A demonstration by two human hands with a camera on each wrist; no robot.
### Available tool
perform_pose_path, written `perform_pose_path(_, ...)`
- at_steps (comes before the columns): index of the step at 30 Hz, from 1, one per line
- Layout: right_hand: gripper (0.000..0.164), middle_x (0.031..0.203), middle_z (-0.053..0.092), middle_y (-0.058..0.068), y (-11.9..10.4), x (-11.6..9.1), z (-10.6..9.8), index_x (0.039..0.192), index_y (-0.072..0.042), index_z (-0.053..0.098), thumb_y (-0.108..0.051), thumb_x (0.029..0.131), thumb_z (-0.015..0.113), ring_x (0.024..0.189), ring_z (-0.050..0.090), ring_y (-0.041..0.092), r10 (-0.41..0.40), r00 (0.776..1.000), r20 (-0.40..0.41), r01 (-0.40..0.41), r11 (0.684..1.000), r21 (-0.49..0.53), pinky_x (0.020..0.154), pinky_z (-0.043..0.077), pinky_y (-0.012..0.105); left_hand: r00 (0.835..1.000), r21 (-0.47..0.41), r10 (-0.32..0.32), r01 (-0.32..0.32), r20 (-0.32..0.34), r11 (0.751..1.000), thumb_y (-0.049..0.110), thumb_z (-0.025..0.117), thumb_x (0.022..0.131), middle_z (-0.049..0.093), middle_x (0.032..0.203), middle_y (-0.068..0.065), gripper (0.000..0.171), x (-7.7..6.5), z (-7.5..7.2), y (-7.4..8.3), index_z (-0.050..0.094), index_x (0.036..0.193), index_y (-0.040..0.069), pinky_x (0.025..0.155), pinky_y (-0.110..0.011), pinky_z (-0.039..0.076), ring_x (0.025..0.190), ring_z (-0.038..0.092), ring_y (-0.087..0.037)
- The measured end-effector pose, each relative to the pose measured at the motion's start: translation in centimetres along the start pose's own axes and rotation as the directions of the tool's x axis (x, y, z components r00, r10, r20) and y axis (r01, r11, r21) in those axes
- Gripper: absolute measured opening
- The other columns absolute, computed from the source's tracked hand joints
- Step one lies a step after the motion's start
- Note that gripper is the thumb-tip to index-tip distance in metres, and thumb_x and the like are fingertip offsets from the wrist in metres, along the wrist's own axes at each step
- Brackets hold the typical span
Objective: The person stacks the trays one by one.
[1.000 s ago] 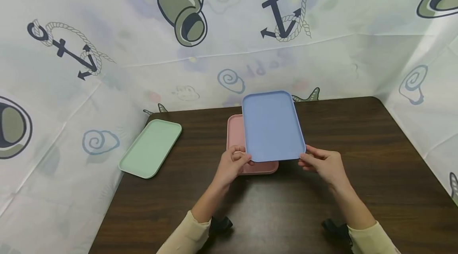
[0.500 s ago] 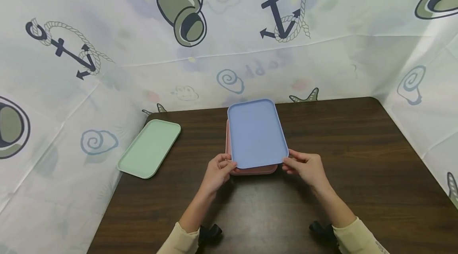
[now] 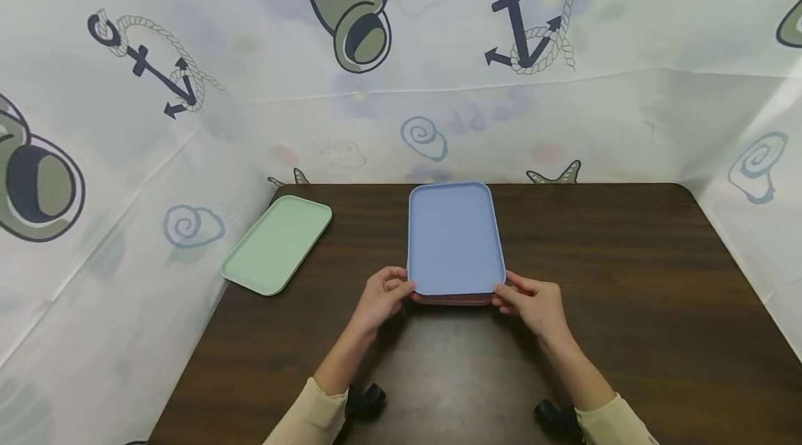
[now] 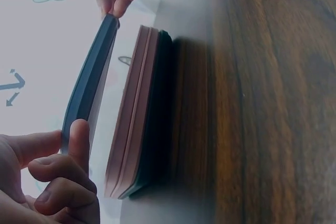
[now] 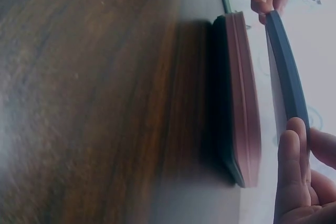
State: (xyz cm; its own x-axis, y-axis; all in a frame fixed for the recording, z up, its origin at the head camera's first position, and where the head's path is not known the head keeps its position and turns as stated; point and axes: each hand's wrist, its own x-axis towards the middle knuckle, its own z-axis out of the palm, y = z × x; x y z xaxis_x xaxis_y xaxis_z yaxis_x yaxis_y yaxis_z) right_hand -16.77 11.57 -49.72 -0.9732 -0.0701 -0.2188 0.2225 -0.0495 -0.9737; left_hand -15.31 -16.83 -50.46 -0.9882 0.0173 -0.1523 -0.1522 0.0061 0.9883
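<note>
My two hands hold a blue tray by its near corners, directly over a stack. The left hand pinches the left corner between thumb and fingers. At the right corner, the right hand pinches it the same way. Pink trays lie stacked beneath, with a dark green tray at the bottom. Both wrist views show a gap between the blue tray and the top pink one. From the head view, only a thin near edge of the pink trays shows; the rest is hidden.
A light green tray lies aslant at the table's left edge. The dark wooden table reaches a pale curtain printed with anchors and shells behind it. Black wrist straps sit at both sleeves.
The blue tray has moved left and lower with both hands, from partly beside the pink trays to squarely over them. The head view has shifted slightly; the light green tray stays put.
</note>
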Motion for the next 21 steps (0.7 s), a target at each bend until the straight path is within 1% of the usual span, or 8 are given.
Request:
perform_pose_path(1,0.047,0.088,0.073,0.017,0.1,0.0,0.0,0.129,0.012,0.056,-0.002,0.087,0.073,0.069,0.072,0.017,0.002,1.0,-0.005,-0.002,1.0,0.001,0.065,0.057,0.03,1.0,0.004,-0.004,0.004,0.004,1.0,0.005,0.065,0.093,0.07,0.076,-0.009,0.031,0.1,0.0,0.0,0.05,0.116,-0.006,0.042,-0.021,0.023,0.039,0.027,-0.005)
perform_pose_path(3,0.047,0.09,0.073,0.018,0.3,0.0,0.1,0.128,0.012,0.056,-0.001,0.087,0.072,0.069,0.072,0.017,-0.002,1.0,-0.007,0.002,1.0,0.002,0.065,0.057,0.03,1.0,0.008,-0.017,0.017,0.013,1.0,0.003,0.064,0.092,0.07,0.076,-0.011,0.03,-0.1,0.0,0.8,0.049,0.116,-0.008,0.042,-0.021,0.024,0.039,0.029,-0.005)
perform_pose_path(8,0.047,0.093,0.072,0.02,0.8,0.0,0.6,0.128,0.012,0.056,-0.002,0.087,0.073,0.07,0.072,0.017,-0.003,1.0,-0.006,0.004,1.0,0.006,0.065,0.057,0.031,0.999,0.015,-0.039,0.039,0.027,0.999,-0.002,0.061,0.092,0.07,0.075,-0.014,0.027,-1.1,-0.1,2.6,0.049,0.114,-0.012,0.042,-0.02,0.027,0.039,0.032,-0.006)
perform_pose_path(14,0.048,0.091,0.072,0.018,1.1,-0.1,1.2,0.129,0.011,0.056,-0.003,0.086,0.074,0.07,0.072,0.018,0.02,1.0,-0.013,-0.019,1.0,0.004,0.066,0.057,0.032,0.998,0.042,-0.049,0.048,0.028,0.998,-0.001,0.062,0.092,0.07,0.08,-0.021,0.026,-1.1,-0.7,2.2,0.05,0.113,-0.011,0.046,-0.021,0.031,0.041,0.033,-0.006)
perform_pose_path(18,0.048,0.089,0.073,0.017,1.2,-0.1,1.3,0.129,0.011,0.056,-0.002,0.086,0.073,0.07,0.072,0.018,0.041,0.999,-0.019,-0.041,0.999,-0.003,0.066,0.057,0.031,0.997,0.047,-0.062,0.06,0.041,0.997,0.0,0.062,0.092,0.07,0.081,-0.024,0.027,-1.0,-0.9,2.0,0.05,0.114,-0.011,0.049,-0.021,0.034,0.041,0.033,-0.006)
perform_pose_path(21,0.047,0.089,0.073,0.016,1.3,0.0,1.3,0.129,0.011,0.057,-0.002,0.086,0.073,0.07,0.072,0.017,0.045,0.999,-0.025,-0.045,0.999,-0.012,0.066,0.057,0.031,0.997,0.049,-0.06,0.058,0.039,0.997,0.001,0.061,0.093,0.069,0.08,-0.023,0.027,-0.9,-0.9,1.9,0.05,0.115,-0.011,0.051,-0.022,0.036,0.042,0.034,-0.006)
